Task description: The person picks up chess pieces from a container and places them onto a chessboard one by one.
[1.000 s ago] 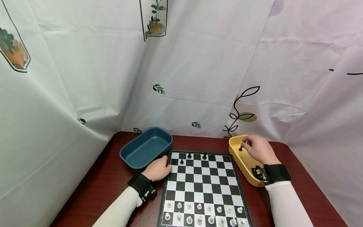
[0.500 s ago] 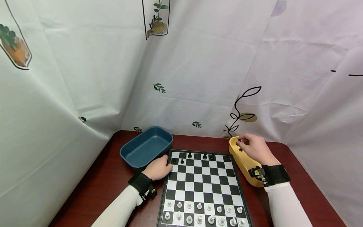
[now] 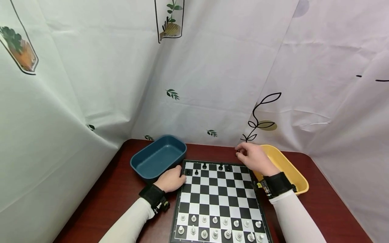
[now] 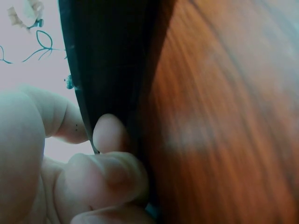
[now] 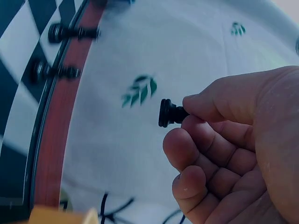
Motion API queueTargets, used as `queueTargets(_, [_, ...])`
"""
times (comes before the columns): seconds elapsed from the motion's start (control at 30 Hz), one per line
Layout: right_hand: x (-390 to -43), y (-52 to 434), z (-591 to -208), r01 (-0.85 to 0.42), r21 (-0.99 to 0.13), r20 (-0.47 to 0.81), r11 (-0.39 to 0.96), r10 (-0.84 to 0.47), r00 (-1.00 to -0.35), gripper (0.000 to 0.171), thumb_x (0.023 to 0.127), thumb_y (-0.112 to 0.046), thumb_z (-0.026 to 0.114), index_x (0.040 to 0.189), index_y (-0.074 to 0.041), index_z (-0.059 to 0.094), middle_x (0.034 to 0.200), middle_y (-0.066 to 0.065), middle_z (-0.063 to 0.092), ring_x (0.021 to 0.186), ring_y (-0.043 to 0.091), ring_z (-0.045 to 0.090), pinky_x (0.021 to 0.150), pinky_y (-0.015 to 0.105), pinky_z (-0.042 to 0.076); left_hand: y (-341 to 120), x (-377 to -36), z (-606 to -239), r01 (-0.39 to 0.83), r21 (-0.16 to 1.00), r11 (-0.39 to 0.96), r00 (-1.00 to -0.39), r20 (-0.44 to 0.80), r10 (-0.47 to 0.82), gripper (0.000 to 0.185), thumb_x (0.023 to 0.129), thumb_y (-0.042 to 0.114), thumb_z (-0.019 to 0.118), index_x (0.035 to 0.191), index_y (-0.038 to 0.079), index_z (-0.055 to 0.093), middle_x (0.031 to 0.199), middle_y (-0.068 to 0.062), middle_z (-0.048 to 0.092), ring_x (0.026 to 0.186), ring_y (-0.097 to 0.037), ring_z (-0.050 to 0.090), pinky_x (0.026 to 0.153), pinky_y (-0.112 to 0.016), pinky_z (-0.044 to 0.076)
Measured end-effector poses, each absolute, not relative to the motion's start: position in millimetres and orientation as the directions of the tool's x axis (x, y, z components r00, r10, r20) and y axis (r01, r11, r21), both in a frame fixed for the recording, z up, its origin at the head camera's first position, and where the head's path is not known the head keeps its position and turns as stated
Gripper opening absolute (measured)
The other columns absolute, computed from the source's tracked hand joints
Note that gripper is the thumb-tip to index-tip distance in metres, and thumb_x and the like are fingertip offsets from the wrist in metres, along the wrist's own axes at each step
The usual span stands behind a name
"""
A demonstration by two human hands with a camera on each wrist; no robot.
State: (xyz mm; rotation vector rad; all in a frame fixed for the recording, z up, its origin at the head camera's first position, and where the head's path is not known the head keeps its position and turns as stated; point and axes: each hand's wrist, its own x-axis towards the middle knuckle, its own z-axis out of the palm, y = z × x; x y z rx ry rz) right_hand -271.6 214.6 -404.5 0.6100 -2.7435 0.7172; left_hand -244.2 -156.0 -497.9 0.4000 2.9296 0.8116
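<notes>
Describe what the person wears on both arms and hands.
Both arms are covered by long, snug white sleeves, the left sleeve and the right sleeve reaching down to the wrists. Each wrist carries a broad black strap, the left strap and the right strap, with a small black and yellow device clipped to it. The left hand and right hand are bare, with no gloves.

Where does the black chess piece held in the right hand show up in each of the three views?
Head: the black chess piece sits at the right hand fingertips, above the chessboard far-right corner.
Left wrist: not in it.
Right wrist: the piece is at centre, its base sticking out left from the pinching fingers.
Shared landmark: the chessboard's dark rim, seen in all three views.
</notes>
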Motion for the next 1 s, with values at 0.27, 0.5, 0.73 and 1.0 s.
queueTargets(0.27, [-283.1,168.4,-400.3,-0.527,-0.390,0.296,0.755,-0.439,-0.848,0.013,0.103,-0.012,0.078,0.116,-0.009,0.079,0.091,-0.004,0.073,0.076,0.009,0.063,0.072,0.036,0.054,-157.3,-245.1,-499.7,0.222,0.516,0.827,-0.965,-0.005,0.262,0.043,0.104,0.026,0.059,0.133,-0.005,0.064,0.104,-0.010,0.069,0.081,-0.019,0.061,0.081,-0.044,0.054])
queueTargets(0.5, [-290.1,134.8,-394.3,-0.547,-0.385,0.233,0.743,-0.496,-0.837,0.016,0.103,-0.013,0.079,0.118,-0.007,0.079,0.095,-0.002,0.076,0.080,0.010,0.067,0.074,0.036,0.057,-156.7,-242.9,-495.8,0.225,0.521,0.824,-0.963,-0.007,0.268,0.042,0.104,0.024,0.060,0.133,-0.006,0.064,0.103,-0.010,0.069,0.081,-0.020,0.061,0.081,-0.044,0.054])
queueTargets(0.73, [-298.4,110.8,-397.6,-0.583,-0.385,0.201,0.716,-0.551,-0.810,0.018,0.103,-0.012,0.078,0.120,-0.008,0.078,0.095,-0.003,0.073,0.079,0.010,0.064,0.076,0.035,0.056,-155.1,-242.3,-495.3,0.224,0.512,0.830,-0.964,-0.007,0.264,0.043,0.104,0.024,0.060,0.134,-0.007,0.064,0.110,-0.013,0.071,0.086,-0.021,0.064,0.085,-0.045,0.056])
queueTargets(1.0, [-305.0,89.4,-405.1,-0.636,-0.359,0.169,0.683,-0.623,-0.764,0.019,0.102,-0.008,0.078,0.121,-0.005,0.079,0.095,-0.001,0.074,0.077,0.008,0.063,0.076,0.034,0.057,-154.6,-243.4,-494.8,0.209,0.511,0.834,-0.967,-0.021,0.255,0.044,0.105,0.025,0.061,0.137,-0.006,0.063,0.112,-0.014,0.072,0.089,-0.021,0.067,0.087,-0.046,0.056])
